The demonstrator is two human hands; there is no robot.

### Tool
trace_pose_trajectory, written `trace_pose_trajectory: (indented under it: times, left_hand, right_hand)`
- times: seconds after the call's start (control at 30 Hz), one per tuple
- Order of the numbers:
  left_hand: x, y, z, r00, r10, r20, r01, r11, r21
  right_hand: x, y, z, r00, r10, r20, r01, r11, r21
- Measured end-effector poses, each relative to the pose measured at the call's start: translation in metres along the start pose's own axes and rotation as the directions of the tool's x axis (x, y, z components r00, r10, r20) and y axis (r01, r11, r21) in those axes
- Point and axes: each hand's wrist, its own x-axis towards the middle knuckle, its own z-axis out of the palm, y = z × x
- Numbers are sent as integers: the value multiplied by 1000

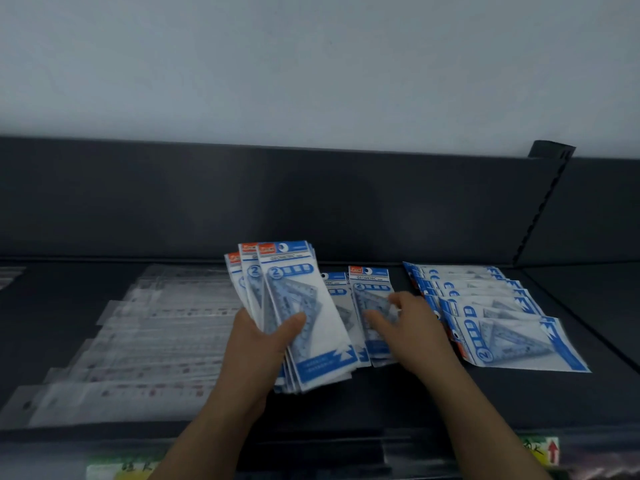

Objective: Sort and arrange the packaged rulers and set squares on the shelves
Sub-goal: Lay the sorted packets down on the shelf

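Dark shelf (519, 393), left grip (266, 341) clasping fanned packs (304, 306), headers away, right grip (412, 323) loosely touching flat pack (370, 285)

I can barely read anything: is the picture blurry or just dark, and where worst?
Head view: dim, flat light; blur smears the clear ruler packs at left and the right hand; the set-square packs in the left hand are sharper, GEOMETRIC legible; the wide lens bows the shelf.

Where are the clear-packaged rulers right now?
Head view: the rulers lie overlapped on the left of the shelf, beside the set-square packs held in the left hand.
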Motion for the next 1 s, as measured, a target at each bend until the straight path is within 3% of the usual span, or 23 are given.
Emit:
trace_pose_trajectory:
  times: [0.07, 0.13, 0.27, 0.4, 0.5, 0.57, 0.6, 0.7, 0.8, 0.9, 1.0]
  left_hand:
    - [4, 4, -8, 1000, -6, -21, 6, 1000, -13]
    - [6, 9, -13, 999, -14, -31, 14, 1000, -23]
    - [6, 13, -17, 1000, -13, -12, 13, 1000, -10]
    - [6, 10, -16, 999, -28, 28, 28, 999, -23]
    - [7, 9, -12, 998, -33, 44, 33, 999, -14]
    - [6, 9, -7, 998, -24, 57, 26, 999, -25]
    - [6, 10, -5, 997, -18, 72, 20, 999, -31]
    - [4, 14, 0, 993, -17, 119, 23, 999, -48]
    - [4, 14, -3, 999, 13, 35, -12, 1000, -12]
    - [10, 16, -19, 997, 45, -68, -45, 999, -1]
    - [15, 21, -36, 995, 35, -95, -36, 999, -3]
  right_hand:
    - [9, 5, 2, 996, 86, 9, -81, 968, -239]
    - [14, 4, 3, 989, 141, 47, -127, 964, -233]
    - [19, 3, 3, 984, 144, 108, -143, 990, -18]
    - [16, 1, -4, 994, 80, -68, -59, 959, 277]
    - [4, -17, -16, 996, 85, -1, -63, 752, 656]
    - [-6, -33, -15, 991, 42, 128, -127, 618, 776]
    - [-8, -38, -10, 988, 30, 152, -138, 619, 773]
    - [-17, -48, 8, 987, -4, 161, -109, 718, 687]
    - [-17, -44, 14, 989, -58, 135, -29, 825, 565]
    - [-5, -31, 15, 998, -62, 34, 59, 996, 74]
    - [-5, -32, 29, 995, -50, 88, 69, 971, -230]
